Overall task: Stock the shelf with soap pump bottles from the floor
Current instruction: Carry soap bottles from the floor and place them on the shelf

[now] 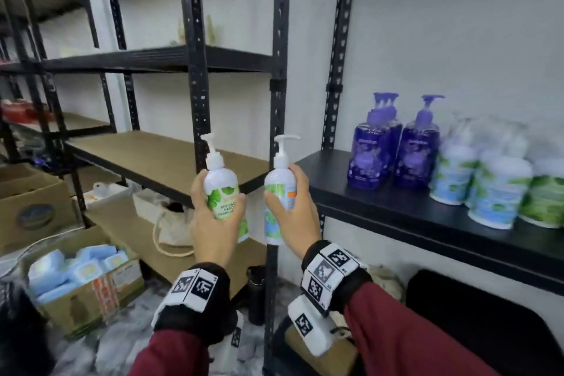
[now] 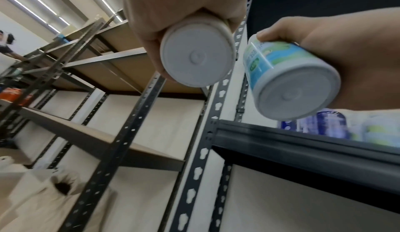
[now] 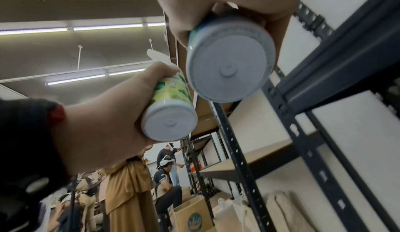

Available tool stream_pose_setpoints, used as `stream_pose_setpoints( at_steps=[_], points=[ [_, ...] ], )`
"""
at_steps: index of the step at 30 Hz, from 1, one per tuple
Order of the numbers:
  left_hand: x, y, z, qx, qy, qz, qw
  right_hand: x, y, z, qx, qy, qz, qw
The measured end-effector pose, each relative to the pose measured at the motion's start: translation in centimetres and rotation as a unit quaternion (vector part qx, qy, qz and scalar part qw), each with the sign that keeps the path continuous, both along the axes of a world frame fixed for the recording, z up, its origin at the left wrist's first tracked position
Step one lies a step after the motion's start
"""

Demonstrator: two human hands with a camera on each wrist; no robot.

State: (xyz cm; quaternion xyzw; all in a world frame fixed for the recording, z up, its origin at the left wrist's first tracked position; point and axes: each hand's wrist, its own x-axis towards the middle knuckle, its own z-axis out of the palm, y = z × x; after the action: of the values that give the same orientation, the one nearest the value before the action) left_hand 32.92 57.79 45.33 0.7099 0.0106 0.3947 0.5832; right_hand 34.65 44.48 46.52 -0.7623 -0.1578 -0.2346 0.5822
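Glossy plastic bottles; matt metal shelf

The green and white bottles on the black shelf are blurred.

Left hand: white pump bottle, green leaf label, dark lettering; base plain white.
Right hand: white bottle, pale blue and green label, small orange patch; base white.
Black shelf, near left end: purple bottles with lilac pumps and labels; toward right end, white bottles with blue-green print, blurred.
Rack uprights black; neighbouring boards tan.
Sleeves dark red; wrist bands black with black-and-white square markers.
Brown carton on floor, pale blue packs inside.
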Motion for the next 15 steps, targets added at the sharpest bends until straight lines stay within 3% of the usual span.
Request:
stream_pose_setpoints(
  at_steps=[7, 15],
  points=[
    [0.9, -8.3, 3.3, -0.001, -0.022, -0.083, 0.996, -1.3, -8.1, 4.1, -0.004, -0.044, -0.103, 0.994],
    [2.9, -19.2, 5.3, -0.018, -0.050, -0.182, 0.982, -1.1, -18.0, 5.5, 0.002, -0.100, -0.212, 0.972]
  ],
)
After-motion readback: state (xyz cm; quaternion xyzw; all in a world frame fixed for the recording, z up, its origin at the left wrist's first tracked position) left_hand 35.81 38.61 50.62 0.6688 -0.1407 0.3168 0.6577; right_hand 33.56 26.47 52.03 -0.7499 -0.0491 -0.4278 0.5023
